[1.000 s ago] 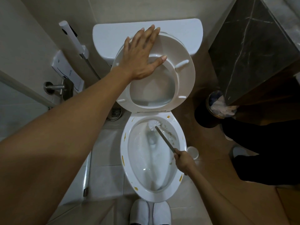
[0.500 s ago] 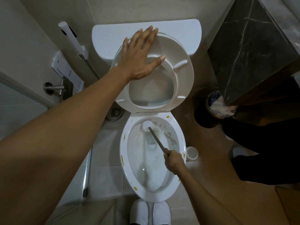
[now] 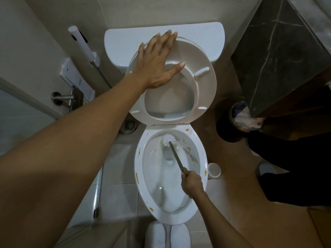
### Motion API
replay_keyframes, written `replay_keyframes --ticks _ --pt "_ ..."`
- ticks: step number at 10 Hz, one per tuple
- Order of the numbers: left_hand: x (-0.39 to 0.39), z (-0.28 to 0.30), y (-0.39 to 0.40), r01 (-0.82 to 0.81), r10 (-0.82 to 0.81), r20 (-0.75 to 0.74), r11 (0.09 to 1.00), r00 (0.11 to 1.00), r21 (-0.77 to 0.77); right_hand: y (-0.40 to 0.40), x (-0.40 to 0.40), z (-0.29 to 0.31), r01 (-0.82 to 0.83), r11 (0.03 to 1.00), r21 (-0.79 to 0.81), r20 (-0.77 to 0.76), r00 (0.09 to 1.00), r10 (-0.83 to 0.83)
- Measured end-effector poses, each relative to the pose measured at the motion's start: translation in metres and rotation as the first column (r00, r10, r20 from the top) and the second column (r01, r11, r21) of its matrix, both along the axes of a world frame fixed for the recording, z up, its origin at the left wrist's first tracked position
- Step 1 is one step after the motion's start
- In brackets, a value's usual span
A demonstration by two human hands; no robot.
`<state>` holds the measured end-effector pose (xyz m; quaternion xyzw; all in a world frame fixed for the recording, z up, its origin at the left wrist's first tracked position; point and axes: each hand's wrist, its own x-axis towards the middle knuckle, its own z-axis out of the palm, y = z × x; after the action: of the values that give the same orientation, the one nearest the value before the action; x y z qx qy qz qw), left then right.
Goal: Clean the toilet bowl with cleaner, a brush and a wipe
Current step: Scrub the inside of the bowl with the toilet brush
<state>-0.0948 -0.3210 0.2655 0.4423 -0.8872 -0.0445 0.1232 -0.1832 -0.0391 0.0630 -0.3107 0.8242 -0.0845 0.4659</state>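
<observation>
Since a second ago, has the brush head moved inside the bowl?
Yes. The brush head has slid leftward along the back wall of the toilet bowl, away from the brown specks on its right side.

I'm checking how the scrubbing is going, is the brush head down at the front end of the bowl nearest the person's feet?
No, the brush head presses the bowl's back wall, just below the hinges.

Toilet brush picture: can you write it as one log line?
left hand: flat on raised white plastic seat | right hand: gripping white-headed toilet brush | white ceramic bowl: stained
</observation>
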Motion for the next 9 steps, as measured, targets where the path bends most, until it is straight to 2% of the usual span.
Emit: replay_keyframes --ticks 1,3,4,5,6,7,8,9 --pt "0.0 -0.001 0.0 -0.008 0.008 -0.005 1.0 1.0 -0.011 -0.008 -0.008 0.003 -0.1 0.995 -0.03 -0.014 0.995 0.1" --pt "0.0 0.0 0.0 0.0 0.0 0.001 1.0 1.0 -0.007 -0.001 -0.005 0.0 -0.013 1.0 0.018 -0.023 1.0 0.013" --pt "0.0 -0.002 -0.001 0.001 -0.001 0.005 1.0 1.0 -0.016 0.0 -0.002 0.004 -0.135 0.991 -0.014 0.02 0.991 0.135" --pt "0.0 -0.003 -0.002 -0.002 0.002 0.01 1.0 1.0 -0.03 -0.001 -0.012 0.008 -0.326 0.945 -0.003 0.037 0.945 0.326" --pt "0.0 -0.003 -0.002 0.0 0.001 0.01 0.999 1.0 -0.036 0.001 -0.023 0.014 -0.363 0.928 0.079 0.118 0.928 0.353" --pt "0.001 -0.004 -0.002 0.001 -0.001 0.009 0.999 1.0 -0.037 -0.008 -0.025 0.025 -0.426 0.895 0.135 0.099 0.904 0.416" --pt "0.0 -0.004 -0.002 0.002 -0.002 0.015 0.999 1.0 -0.04 -0.024 -0.016 0.026 -0.546 0.828 0.129 -0.034 0.832 0.554" --pt "0.0 -0.004 -0.001 0.001 -0.001 0.008 0.999 1.0 -0.038 -0.031 -0.01 0.018 -0.517 0.847 0.128 -0.078 0.846 0.528"
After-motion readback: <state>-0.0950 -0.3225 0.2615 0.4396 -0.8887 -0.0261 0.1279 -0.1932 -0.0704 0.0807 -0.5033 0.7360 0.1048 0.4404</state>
